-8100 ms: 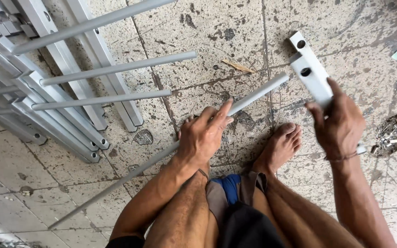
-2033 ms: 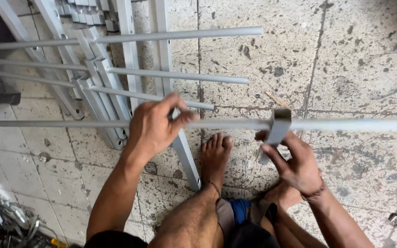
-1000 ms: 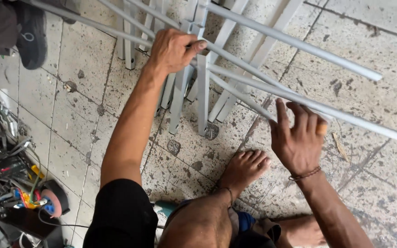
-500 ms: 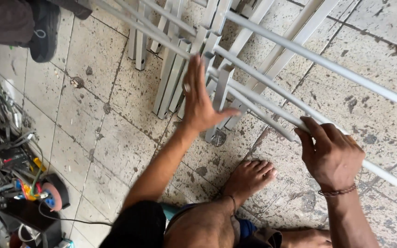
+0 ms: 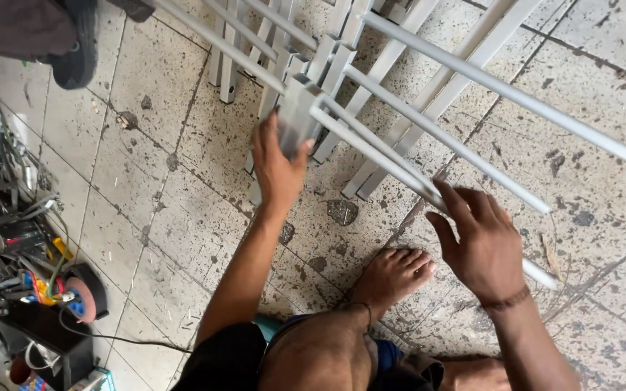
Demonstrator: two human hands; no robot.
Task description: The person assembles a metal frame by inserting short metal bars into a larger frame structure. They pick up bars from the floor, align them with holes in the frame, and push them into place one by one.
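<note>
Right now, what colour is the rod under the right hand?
Pale silver-grey metal, plain; the rod shows best in the head view, passing under the right hand.

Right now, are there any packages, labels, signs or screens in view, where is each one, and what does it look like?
No packages, labels, signs or screens can be made out.
Left edge: a heap of tools and cables, too jumbled to tell any label.
Centre: the left hand on a grey metal bracket, plain and unmarked.
Right: the right hand on a bare grey rod.
</note>
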